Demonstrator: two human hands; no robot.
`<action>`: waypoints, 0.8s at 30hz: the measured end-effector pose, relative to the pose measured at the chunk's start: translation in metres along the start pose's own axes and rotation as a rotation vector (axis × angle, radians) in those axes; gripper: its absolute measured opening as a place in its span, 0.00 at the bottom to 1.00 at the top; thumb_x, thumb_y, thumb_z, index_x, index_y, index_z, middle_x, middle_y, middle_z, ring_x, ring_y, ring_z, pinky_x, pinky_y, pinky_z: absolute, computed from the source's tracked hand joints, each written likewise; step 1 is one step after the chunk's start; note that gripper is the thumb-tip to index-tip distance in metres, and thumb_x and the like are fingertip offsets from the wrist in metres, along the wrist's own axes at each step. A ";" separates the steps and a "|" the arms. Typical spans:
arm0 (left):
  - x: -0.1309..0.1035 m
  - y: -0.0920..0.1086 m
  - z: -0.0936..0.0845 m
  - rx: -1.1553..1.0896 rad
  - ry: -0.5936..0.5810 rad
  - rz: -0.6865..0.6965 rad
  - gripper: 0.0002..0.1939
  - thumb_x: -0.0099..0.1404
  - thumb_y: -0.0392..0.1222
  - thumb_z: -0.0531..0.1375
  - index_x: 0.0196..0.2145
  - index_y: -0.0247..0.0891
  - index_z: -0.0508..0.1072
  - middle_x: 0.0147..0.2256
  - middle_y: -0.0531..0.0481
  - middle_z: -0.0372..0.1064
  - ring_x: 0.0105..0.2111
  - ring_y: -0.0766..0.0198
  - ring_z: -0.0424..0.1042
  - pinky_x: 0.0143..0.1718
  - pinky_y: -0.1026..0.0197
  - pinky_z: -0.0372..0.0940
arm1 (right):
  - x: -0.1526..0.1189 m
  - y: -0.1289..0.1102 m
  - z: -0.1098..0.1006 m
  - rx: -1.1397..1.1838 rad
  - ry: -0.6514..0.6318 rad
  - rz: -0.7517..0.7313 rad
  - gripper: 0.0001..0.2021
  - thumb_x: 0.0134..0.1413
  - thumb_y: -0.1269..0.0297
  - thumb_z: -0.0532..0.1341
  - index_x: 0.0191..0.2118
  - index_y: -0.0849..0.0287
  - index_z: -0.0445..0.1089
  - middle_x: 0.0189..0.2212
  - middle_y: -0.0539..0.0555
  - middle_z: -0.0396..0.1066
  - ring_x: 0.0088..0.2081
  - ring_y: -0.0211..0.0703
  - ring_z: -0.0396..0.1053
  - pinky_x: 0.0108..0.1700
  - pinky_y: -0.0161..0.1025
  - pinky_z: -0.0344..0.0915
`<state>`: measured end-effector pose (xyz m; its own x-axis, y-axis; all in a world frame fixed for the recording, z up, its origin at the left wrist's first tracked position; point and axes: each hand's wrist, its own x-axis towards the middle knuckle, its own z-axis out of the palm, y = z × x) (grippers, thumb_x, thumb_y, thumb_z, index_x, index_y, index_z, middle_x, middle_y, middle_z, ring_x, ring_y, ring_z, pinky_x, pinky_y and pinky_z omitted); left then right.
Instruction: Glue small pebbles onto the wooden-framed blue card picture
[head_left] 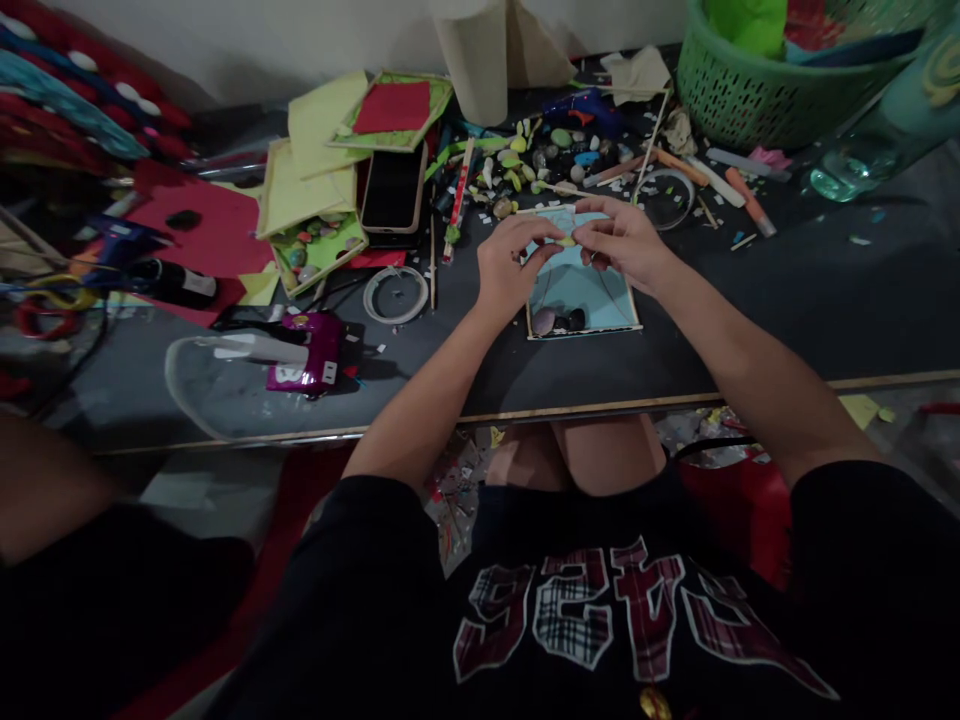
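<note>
A light blue panel (581,290) edged with thin sticks lies on the dark table, with a few dark stones (568,320) and a pale purple stone (544,320) at its lower left. Over its upper part, my left hand (517,258) and my right hand (624,243) come together. Between their fingertips is a small yellow piece (568,241). Both hands pinch at it from either side. Thin curved lines run across the blue surface, partly hidden by the fingers.
Painted pebbles (559,155), a phone (394,190), tape rolls (395,295) and a purple box (311,352) surround the panel. A green basket (742,100) and a bottle (855,165) stand at the back right. Another person's arm (52,490) is at the left.
</note>
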<state>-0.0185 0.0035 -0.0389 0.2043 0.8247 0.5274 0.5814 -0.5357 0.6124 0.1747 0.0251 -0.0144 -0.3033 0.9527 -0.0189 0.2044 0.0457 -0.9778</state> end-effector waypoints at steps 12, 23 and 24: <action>-0.002 -0.005 0.007 -0.092 0.056 -0.065 0.18 0.69 0.57 0.58 0.50 0.47 0.77 0.47 0.49 0.78 0.46 0.59 0.75 0.47 0.56 0.68 | 0.000 0.007 0.010 0.215 -0.006 -0.006 0.25 0.44 0.57 0.75 0.46 0.50 0.65 0.30 0.45 0.74 0.34 0.37 0.75 0.33 0.34 0.71; 0.002 -0.019 0.017 -0.314 0.013 0.074 0.27 0.67 0.67 0.54 0.47 0.45 0.79 0.44 0.47 0.78 0.45 0.60 0.76 0.42 0.60 0.69 | 0.009 0.025 0.007 0.214 -0.060 -0.106 0.35 0.39 0.44 0.74 0.49 0.53 0.62 0.26 0.44 0.69 0.27 0.35 0.68 0.27 0.32 0.65; 0.002 -0.019 0.018 -0.333 0.021 0.062 0.27 0.67 0.67 0.54 0.46 0.44 0.79 0.44 0.46 0.78 0.45 0.60 0.77 0.42 0.60 0.70 | 0.010 0.026 0.007 0.177 -0.055 -0.130 0.35 0.39 0.42 0.74 0.50 0.53 0.62 0.27 0.44 0.69 0.28 0.35 0.68 0.28 0.33 0.66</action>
<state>-0.0148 0.0191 -0.0604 0.2131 0.7869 0.5792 0.2784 -0.6171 0.7360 0.1709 0.0336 -0.0413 -0.3678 0.9242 0.1033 -0.0044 0.1094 -0.9940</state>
